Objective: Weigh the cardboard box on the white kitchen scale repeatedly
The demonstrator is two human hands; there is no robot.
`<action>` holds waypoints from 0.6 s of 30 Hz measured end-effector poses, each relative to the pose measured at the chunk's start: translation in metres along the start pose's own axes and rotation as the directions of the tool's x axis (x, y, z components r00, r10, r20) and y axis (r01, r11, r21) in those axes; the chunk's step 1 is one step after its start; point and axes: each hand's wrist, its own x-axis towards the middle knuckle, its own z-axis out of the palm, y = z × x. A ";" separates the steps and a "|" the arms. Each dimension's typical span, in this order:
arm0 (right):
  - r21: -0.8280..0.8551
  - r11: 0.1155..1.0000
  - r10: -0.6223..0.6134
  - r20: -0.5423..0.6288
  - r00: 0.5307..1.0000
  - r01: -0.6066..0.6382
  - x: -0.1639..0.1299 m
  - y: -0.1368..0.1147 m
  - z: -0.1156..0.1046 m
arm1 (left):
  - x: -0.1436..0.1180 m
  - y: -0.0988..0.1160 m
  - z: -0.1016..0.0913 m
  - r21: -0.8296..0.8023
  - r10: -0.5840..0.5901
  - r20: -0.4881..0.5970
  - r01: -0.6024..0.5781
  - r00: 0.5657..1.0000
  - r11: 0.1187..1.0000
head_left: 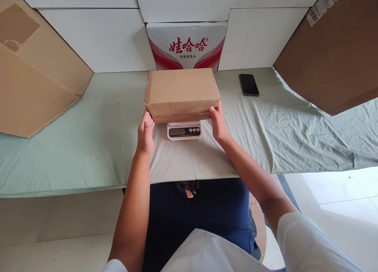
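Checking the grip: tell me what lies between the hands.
In the head view, a cardboard box is held between left hand and right hand, the front of a digital scale showing below.

The 1 view comes from a camera on the wearer's head, above the lap; it faces forward and steeply down, so the pale shirt [212, 251] and dark trousers [197, 213] take up the bottom middle, nearest the lens; the left hand [146, 132] and right hand [217, 122] lie farther out, close to the centre. The cloth-covered table [103, 154] crosses at middle range, running out at both sides; the white boxes [97, 39] behind it stand farthest, cut off by the top edge.
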 end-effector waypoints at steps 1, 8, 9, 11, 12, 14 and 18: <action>0.006 1.000 -0.003 -0.001 1.000 0.003 0.000 0.000 0.000 | 0.000 -0.001 0.000 0.003 0.006 0.002 -0.006 1.000 1.000; -0.005 1.000 -0.007 -0.006 1.000 0.007 0.004 0.007 -0.002 | 0.002 -0.002 -0.001 0.017 0.046 0.016 -0.046 0.999 0.999; -0.008 1.000 -0.009 -0.006 1.000 0.009 0.004 0.008 -0.002 | 0.002 -0.002 0.000 0.017 0.051 0.016 -0.051 0.999 0.999; -0.009 1.000 -0.010 -0.003 1.000 0.010 0.004 0.009 0.000 | 0.003 -0.002 0.001 0.019 0.053 0.017 -0.054 0.998 0.998; -0.010 1.000 -0.008 0.000 1.000 0.008 0.003 0.009 0.000 | 0.003 -0.002 0.001 0.019 0.051 0.020 -0.052 0.998 0.998; -0.013 1.000 0.000 0.003 1.000 0.000 0.003 0.010 0.001 | 0.003 -0.003 0.000 0.018 0.047 0.033 -0.048 0.998 0.999; -0.020 1.000 0.001 -0.073 0.997 -0.002 0.007 0.012 -0.012 | 0.006 -0.004 -0.014 0.010 0.131 -0.117 -0.130 0.985 0.991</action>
